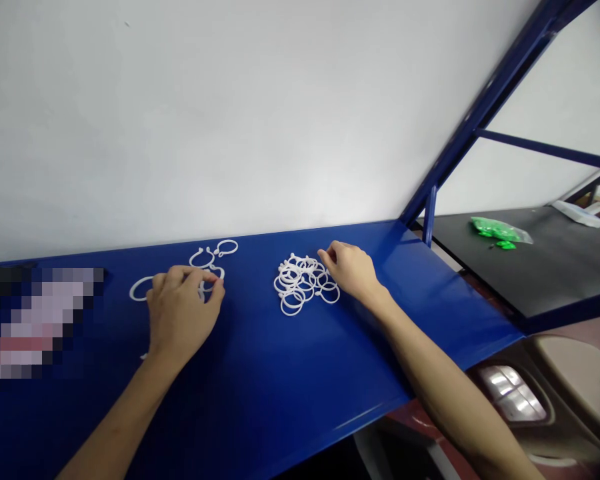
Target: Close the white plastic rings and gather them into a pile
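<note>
A heap of several white plastic rings [303, 282] lies on the blue metal shelf [260, 373]. My right hand [353, 270] rests at the heap's right edge, its fingers curled and pinching at a ring there. My left hand [180, 310] lies to the left with its fingers closed round a white ring [211, 280]. Around that hand lie a few loose rings: one [140, 289] to its left, one open ring [201, 257] and one [227, 248] behind it.
A white wall rises behind the shelf. Blue frame bars [485, 107] stand at the right. Beyond them a dark shelf [540, 267] carries a bag of green parts [497, 231] and a white packet [577, 213]. A blurred patch [35, 320] covers the shelf's left end.
</note>
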`<state>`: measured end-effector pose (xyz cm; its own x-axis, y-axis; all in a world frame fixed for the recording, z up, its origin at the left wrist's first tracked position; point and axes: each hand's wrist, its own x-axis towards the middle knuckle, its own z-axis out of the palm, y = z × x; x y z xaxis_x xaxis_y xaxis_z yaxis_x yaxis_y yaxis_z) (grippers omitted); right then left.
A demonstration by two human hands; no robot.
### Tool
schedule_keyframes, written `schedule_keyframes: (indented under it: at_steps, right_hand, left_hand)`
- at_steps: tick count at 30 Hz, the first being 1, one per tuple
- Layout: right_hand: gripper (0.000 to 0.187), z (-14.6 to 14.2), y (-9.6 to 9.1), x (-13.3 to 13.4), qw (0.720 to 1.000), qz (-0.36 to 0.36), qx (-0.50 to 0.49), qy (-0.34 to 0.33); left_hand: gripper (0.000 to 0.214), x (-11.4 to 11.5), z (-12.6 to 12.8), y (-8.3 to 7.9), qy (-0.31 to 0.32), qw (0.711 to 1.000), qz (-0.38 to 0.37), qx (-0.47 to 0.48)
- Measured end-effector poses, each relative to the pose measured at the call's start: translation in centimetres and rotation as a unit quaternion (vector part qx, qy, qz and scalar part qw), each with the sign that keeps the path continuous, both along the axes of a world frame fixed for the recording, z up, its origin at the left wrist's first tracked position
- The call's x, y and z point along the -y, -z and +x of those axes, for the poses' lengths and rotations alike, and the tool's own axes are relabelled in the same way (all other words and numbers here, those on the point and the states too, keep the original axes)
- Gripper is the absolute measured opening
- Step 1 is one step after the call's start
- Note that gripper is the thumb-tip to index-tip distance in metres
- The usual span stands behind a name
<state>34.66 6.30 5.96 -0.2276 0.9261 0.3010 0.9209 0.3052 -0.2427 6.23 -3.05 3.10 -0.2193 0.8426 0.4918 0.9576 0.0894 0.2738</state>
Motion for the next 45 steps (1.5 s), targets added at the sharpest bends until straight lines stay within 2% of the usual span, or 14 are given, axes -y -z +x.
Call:
schedule_keyframes:
  at_steps: [4, 8, 10, 12, 14, 17, 19, 23, 26, 35, 39, 41, 43, 45]
  right_hand:
    - [0.024, -1.6, 0.2, 1.7, 0.981, 0.039, -0.130, -0.140]
    - [0.019, -3.7, 0.9, 4.4, 0.916, -0.063, -0.265, -0.293]
    - [0.017, -4.6, 1.5, 5.5, 0.892, -0.090, -0.298, -0.329]
    - [0.015, -5.1, 1.9, 6.1, 0.884, -0.088, -0.315, -0.333]
    - [0.015, -5.2, 2.1, 6.2, 0.885, -0.077, -0.331, -0.319]
    - [0.017, -5.1, 2.1, 6.0, 0.882, -0.075, -0.358, -0.297]
    - [0.020, -4.9, 2.2, 6.0, 0.876, -0.079, -0.373, -0.297]
    - [0.017, -4.9, 2.5, 6.0, 0.861, -0.096, -0.378, -0.326]
    - [0.016, -4.9, 2.6, 6.0, 0.857, -0.106, -0.363, -0.350]
    - [0.016, -4.5, 2.2, 6.3, 0.863, -0.047, -0.288, -0.412]
    - [0.015, -4.1, 1.6, 5.6, 0.897, 0.033, -0.211, -0.386]
    - [0.017, -3.6, 1.1, 4.8, 0.928, 0.080, -0.168, -0.322]
    - [0.017, -2.7, 0.5, 3.8, 0.962, 0.104, -0.117, -0.224]
    - [0.013, -1.7, -0.1, 2.9, 0.986, 0.089, -0.057, -0.131]
  left_hand:
    - [0.016, 0.8, 1.5, -0.9, 0.069, 0.990, 0.110, 0.058]
    - [0.008, 1.8, 3.8, -0.6, 0.204, 0.966, 0.157, 0.007]
    - [0.007, 2.2, 4.8, -0.2, 0.270, 0.950, 0.154, -0.013]
    - [0.007, 2.4, 5.5, 0.1, 0.300, 0.942, 0.149, -0.013]
    - [0.007, 2.4, 5.8, 0.2, 0.295, 0.942, 0.158, 0.012]
    - [0.007, 2.5, 5.6, -0.1, 0.212, 0.956, 0.181, 0.096]
    - [0.017, 2.4, 5.3, -0.4, 0.162, 0.964, 0.133, 0.165]
    - [0.033, 2.2, 4.8, -0.6, 0.149, 0.950, -0.026, 0.272]
    - [0.036, 2.3, 4.7, -0.4, 0.153, 0.939, -0.038, 0.305]
    - [0.020, 2.7, 4.5, 0.4, 0.232, 0.952, 0.084, 0.184]
    - [0.019, 1.9, 4.4, 0.1, 0.258, 0.956, 0.070, 0.118]
    - [0.025, 1.6, 3.8, -0.1, 0.217, 0.974, 0.051, 0.046]
    - [0.031, 1.4, 2.8, -0.2, 0.126, 0.991, 0.017, -0.047]
    - [0.037, 1.2, 1.8, -0.1, 0.032, 0.991, -0.035, -0.127]
